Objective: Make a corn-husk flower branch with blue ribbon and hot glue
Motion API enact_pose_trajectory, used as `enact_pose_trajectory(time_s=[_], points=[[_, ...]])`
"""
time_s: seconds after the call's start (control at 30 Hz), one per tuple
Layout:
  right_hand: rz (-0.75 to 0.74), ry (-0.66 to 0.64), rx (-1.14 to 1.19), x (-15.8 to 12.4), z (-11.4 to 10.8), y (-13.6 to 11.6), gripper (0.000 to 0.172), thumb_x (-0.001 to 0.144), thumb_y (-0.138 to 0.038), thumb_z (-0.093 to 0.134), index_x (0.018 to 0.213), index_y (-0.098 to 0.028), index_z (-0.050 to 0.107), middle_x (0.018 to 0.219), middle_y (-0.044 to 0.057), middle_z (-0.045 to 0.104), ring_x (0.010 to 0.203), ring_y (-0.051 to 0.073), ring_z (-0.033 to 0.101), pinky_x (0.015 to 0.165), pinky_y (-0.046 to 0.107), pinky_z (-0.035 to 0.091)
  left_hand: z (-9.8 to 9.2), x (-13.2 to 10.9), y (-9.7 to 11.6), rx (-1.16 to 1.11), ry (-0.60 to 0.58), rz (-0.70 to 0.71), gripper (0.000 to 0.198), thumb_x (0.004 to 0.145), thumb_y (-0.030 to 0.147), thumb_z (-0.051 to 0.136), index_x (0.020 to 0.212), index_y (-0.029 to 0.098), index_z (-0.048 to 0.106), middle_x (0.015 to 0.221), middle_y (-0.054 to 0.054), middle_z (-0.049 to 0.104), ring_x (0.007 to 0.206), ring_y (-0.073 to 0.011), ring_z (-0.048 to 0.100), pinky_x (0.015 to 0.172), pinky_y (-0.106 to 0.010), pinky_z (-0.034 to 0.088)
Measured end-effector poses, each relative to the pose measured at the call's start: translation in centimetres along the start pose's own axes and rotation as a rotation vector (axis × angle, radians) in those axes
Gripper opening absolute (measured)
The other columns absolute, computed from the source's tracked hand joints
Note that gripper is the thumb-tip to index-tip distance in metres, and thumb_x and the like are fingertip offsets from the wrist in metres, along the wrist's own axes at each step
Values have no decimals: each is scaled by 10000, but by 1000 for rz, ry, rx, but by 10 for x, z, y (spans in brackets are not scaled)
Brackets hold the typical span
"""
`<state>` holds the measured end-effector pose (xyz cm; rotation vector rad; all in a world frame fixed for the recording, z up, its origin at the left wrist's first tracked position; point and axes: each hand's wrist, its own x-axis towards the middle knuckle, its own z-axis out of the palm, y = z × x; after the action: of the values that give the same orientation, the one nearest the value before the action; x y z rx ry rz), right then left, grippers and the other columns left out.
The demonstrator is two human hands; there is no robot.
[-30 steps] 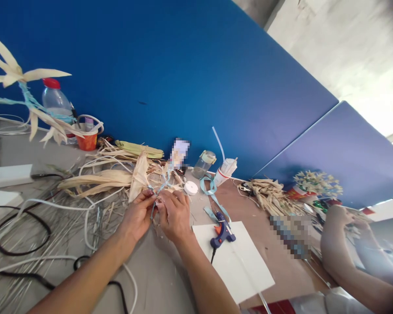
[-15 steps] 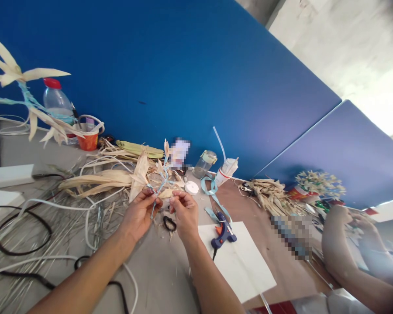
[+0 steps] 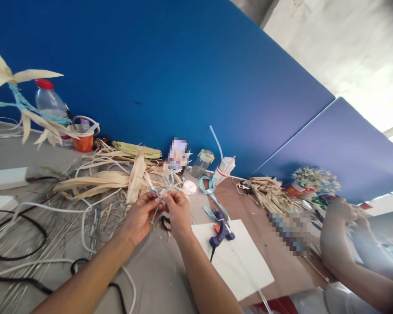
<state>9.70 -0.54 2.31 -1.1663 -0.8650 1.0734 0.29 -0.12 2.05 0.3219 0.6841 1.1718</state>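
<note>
My left hand and my right hand meet over the grey table, fingertips pinched on a small craft piece made of dried corn-husk leaves wrapped with light blue ribbon. The blue stem runs down between both hands. A black ring lies on the table just under my right hand. A pile of dried corn husks lies right behind the hands.
A blue glue gun rests on a white sheet to the right. White and black cables sprawl at left. A bottle, red cup, jar and blue partition stand behind. Another person's arm works at far right.
My right hand moved off the table, uncovering the black ring, then closed back in on the ribbon-wrapped piece beside my left hand. The view shifted slightly.
</note>
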Motion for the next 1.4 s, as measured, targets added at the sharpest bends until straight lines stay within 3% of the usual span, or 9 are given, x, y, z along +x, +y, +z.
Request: enact_pose_trajectory(time_s=[0.2, 0.4, 0.7, 0.9, 1.03, 1.23, 1.4], points=[[49, -36, 42, 2, -5, 3, 171, 673, -277, 617, 574, -179, 519, 466, -71, 470, 406, 59, 380, 427, 185, 290, -1, 2, -2, 5, -34, -47, 204, 695, -52, 601, 737, 146, 576, 629, -3, 654, 508, -97, 617, 553, -198, 539], [39, -63, 63, 1, -7, 5, 126, 693, -267, 590, 616, -178, 545, 510, -54, 526, 455, 82, 448, 471, 200, 344, -5, 7, -6, -25, -80, -33, 206, 677, -70, 613, 689, 133, 582, 626, -18, 657, 509, -95, 607, 588, -207, 548], [16, -52, 111, 3, -7, 7, 136, 684, -266, 592, 603, -174, 533, 536, -50, 510, 481, 73, 421, 494, 192, 353, -1, 5, -3, -48, -35, -65, 203, 756, -65, 535, 720, 108, 635, 676, -40, 679, 548, -116, 646, 615, -237, 564], [5, -11, 169, 8, -16, 1, 227, 661, -321, 643, 570, -189, 482, 436, -95, 363, 405, 58, 263, 423, 196, 213, -7, 6, -6, 29, -80, -84, 148, 822, 56, 537, 769, 108, 664, 743, -58, 691, 582, -143, 649, 566, -270, 557], [-32, 23, 118, 12, -21, 3, 249, 665, -329, 639, 564, -191, 458, 447, -96, 346, 421, 59, 240, 431, 210, 187, -9, 5, -10, 114, -86, -51, 85, 797, 122, 610, 756, 107, 683, 734, -61, 681, 583, -128, 614, 561, -245, 532], [-85, 77, 7, 15, -22, 6, 236, 680, -343, 620, 574, -195, 469, 471, -87, 375, 456, 75, 278, 447, 215, 223, -9, 1, -10, 283, -214, -42, 126, 684, 190, 745, 644, 124, 647, 585, -7, 596, 524, -101, 560, 514, -186, 446], [-73, 73, -11, 13, -22, 6, 224, 690, -328, 610, 581, -195, 467, 475, -89, 374, 456, 75, 280, 443, 211, 229, -10, 2, -11, 345, -195, -52, 151, 666, 191, 756, 632, 120, 627, 589, 12, 560, 527, -83, 538, 516, -171, 438]])
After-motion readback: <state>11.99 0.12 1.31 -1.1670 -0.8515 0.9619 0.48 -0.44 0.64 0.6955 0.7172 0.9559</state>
